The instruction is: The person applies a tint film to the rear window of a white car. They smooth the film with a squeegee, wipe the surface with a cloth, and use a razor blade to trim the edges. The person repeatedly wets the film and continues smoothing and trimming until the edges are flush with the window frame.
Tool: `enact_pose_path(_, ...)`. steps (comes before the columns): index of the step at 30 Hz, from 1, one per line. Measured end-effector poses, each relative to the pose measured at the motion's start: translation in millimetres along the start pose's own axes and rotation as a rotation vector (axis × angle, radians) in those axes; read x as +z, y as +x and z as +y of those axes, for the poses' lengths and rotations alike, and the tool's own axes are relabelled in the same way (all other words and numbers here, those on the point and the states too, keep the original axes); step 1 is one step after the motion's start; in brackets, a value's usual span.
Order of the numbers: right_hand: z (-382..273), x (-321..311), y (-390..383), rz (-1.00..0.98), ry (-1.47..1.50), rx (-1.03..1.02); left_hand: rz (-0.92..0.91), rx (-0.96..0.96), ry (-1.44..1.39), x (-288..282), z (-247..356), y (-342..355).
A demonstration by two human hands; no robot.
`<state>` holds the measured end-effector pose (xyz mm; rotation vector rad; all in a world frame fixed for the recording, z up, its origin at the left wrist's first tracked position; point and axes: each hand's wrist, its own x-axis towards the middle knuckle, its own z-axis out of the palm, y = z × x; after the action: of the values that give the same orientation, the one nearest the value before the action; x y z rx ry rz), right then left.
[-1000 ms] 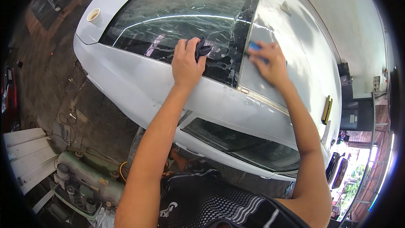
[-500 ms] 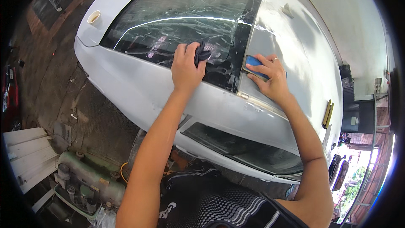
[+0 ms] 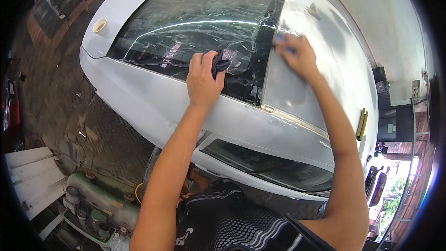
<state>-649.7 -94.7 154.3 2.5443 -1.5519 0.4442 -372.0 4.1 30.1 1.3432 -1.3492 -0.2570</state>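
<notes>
My left hand (image 3: pixel 203 79) is closed around a bunched dark cloth (image 3: pixel 220 65) and rests at the lower edge of the car's wet windshield-like glass (image 3: pixel 186 42). Streaks of water run over that glass. My right hand (image 3: pixel 299 58), smeared by motion, grips a blue sanding block (image 3: pixel 281 40), mostly hidden by the fingers. It is on the grey-white roof panel (image 3: pixel 292 88), close to the dark border of the glass. The panel looks wet and shiny toward its far side.
A pale cup (image 3: pixel 99 25) stands on the car body at the far left. On the right edge of the car lies a yellowish strip-like block (image 3: pixel 362 124). A greenish compressor-like machine (image 3: pixel 104 197) is on the floor at lower left. Side window glass (image 3: pixel 265 162) lies near my body.
My right hand has slid away from me with the sanding block, up along the edge of the glass. The left hand has shifted slightly left with the cloth.
</notes>
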Motion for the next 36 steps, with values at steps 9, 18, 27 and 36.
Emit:
enact_pose_path(9,-48,-3,-48,0.05,0.083,-0.16,0.02,-0.019,-0.004,-4,-2,-6)
enact_pose_path(18,-12,5,-17,0.097,-0.021,0.008,-0.016,-0.009,-0.018,9,10,-8)
enact_pose_path(27,-48,-8,-60,0.067,-0.014,-0.153,-0.003,-0.016,0.009,11,9,-8)
enact_pose_path(36,-78,-26,-102,-0.022,0.03,-0.217,0.012,-0.029,0.048,2,0,-6)
